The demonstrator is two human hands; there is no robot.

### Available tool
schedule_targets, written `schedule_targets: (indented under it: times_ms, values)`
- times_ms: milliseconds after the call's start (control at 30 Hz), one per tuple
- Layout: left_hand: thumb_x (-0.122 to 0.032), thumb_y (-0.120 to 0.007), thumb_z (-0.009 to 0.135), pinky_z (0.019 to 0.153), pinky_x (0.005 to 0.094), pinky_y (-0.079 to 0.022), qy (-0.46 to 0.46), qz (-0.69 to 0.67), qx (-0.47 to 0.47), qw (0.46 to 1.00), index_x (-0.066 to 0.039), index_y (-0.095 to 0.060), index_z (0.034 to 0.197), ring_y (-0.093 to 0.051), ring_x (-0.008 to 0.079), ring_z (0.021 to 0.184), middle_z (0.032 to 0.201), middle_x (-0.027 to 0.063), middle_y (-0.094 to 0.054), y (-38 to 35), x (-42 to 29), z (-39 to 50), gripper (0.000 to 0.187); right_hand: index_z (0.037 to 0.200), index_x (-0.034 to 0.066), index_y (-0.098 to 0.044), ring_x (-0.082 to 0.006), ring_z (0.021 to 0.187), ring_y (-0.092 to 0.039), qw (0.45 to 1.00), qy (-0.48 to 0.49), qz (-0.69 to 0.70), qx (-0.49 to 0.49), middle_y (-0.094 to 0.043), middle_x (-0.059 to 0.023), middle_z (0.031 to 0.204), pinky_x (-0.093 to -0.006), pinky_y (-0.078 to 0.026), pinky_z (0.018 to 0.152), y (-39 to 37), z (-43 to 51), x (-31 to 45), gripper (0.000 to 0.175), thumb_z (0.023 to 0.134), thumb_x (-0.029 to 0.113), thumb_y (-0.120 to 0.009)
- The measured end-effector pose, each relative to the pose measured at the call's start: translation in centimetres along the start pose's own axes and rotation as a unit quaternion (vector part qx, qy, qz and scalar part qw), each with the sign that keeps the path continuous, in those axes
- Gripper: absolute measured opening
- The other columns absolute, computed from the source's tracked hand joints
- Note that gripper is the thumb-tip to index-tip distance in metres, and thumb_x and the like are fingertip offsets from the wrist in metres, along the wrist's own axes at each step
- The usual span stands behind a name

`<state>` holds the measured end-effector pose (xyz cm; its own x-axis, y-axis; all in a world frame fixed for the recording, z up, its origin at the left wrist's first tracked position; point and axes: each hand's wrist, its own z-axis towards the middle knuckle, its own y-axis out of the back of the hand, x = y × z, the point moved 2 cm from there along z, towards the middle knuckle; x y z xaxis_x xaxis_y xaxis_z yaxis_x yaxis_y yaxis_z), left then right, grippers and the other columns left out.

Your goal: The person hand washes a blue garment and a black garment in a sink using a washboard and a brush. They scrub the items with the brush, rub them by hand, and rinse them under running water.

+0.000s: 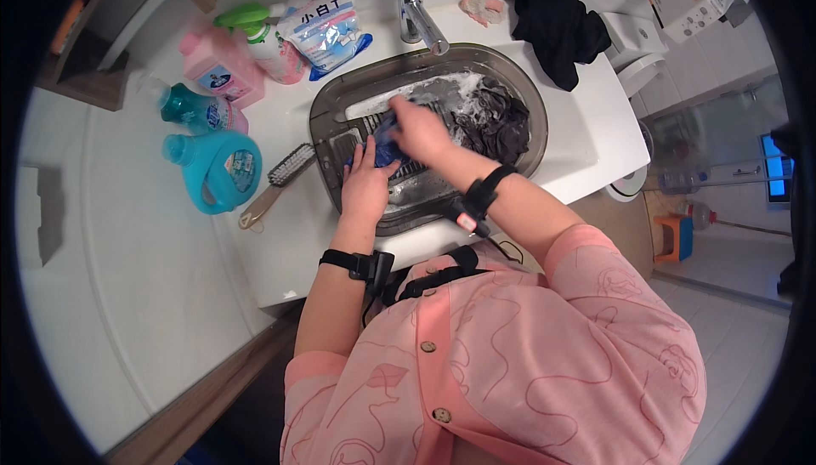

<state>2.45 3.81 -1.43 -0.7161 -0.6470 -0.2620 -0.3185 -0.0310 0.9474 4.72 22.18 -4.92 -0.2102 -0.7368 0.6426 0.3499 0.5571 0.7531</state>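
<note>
A grey plastic washbasin point(539, 117) with a ribbed washboard part point(417, 170) sits over the sink, holding sudsy water. Wet blue cloth point(385, 146) lies on the ribs under both hands. My left hand point(368, 184) presses its near-left part with fingers spread. My right hand point(417, 130) is curled on the cloth's upper part and grips it; its fingertips are partly hidden. Dark wet cloth point(500, 121) lies bunched in foam at the basin's right side.
A chrome faucet point(419, 12) stands behind the basin. Black cloth point(561, 28) lies on the counter at the right. A scrub brush point(277, 184), a turquoise detergent bottle point(223, 168), a pink bottle point(223, 70) and a detergent bag point(328, 25) are at the left.
</note>
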Motion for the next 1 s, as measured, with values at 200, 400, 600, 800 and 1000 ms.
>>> schedule_targets:
  times_ms: [200,400,600,800,1000]
  values:
    - [0.000,-0.054,0.085,0.114,0.0523,-0.034,-0.014,-0.035,-0.008,0.999,-0.033,-0.070,0.123,-0.031,0.0329,0.146,0.161,0.0128,-0.028,0.0,0.3,0.1,0.052,0.098,0.0205,-0.073,-0.0392,0.104,-0.057,0.995,0.004,-0.056,-0.082,-0.060,-0.0095,0.112,-0.0459,-0.050,0.090,-0.1,-0.1,-2.4,0.027,0.073,0.027,-0.081]
    - [0.011,-0.056,0.074,0.115,0.0472,-0.034,-0.001,-0.049,0.007,0.999,-0.033,-0.069,0.125,-0.032,0.0322,0.146,0.161,0.0128,-0.026,0.2,0.5,0.0,0.068,0.108,0.0060,-0.072,-0.0366,0.096,-0.067,0.958,-0.273,-0.068,-0.060,-0.070,-0.0204,0.102,-0.0440,-0.053,0.087,2.4,1.9,-6.3,0.039,0.080,0.034,-0.076]
    - [0.000,-0.054,0.086,0.115,0.0530,-0.032,-0.008,-0.051,0.012,0.999,-0.035,-0.072,0.120,-0.032,0.0313,0.146,0.161,0.0109,-0.028,-0.3,1.1,0.4,0.052,0.098,0.0105,-0.076,-0.0343,0.103,-0.062,0.997,0.072,0.007,0.024,-0.068,-0.0152,0.102,-0.0413,-0.051,0.093,-0.4,-0.3,0.2,0.026,0.073,0.016,-0.073]
    - [0.009,-0.055,0.076,0.114,0.0471,-0.035,-0.014,-0.066,0.005,0.998,-0.031,-0.073,0.119,-0.034,0.0334,0.144,0.160,0.0131,-0.030,0.1,0.9,0.3,0.061,0.095,0.0134,-0.077,-0.0359,0.100,-0.063,0.988,-0.089,-0.118,-0.037,-0.066,-0.0157,0.104,-0.0427,-0.054,0.090,1.9,0.1,-2.1,0.023,0.076,0.008,-0.066]
    - [0.009,-0.056,0.077,0.114,0.0508,-0.034,-0.020,-0.072,0.000,0.997,-0.032,-0.073,0.119,-0.033,0.0339,0.144,0.160,0.0118,-0.029,0.0,1.0,0.5,0.061,0.096,0.0154,-0.077,-0.0350,0.098,-0.064,0.999,-0.004,-0.040,0.006,-0.066,-0.0145,0.100,-0.0435,-0.054,0.087,1.0,-0.7,-1.0,0.026,0.073,0.008,-0.067]
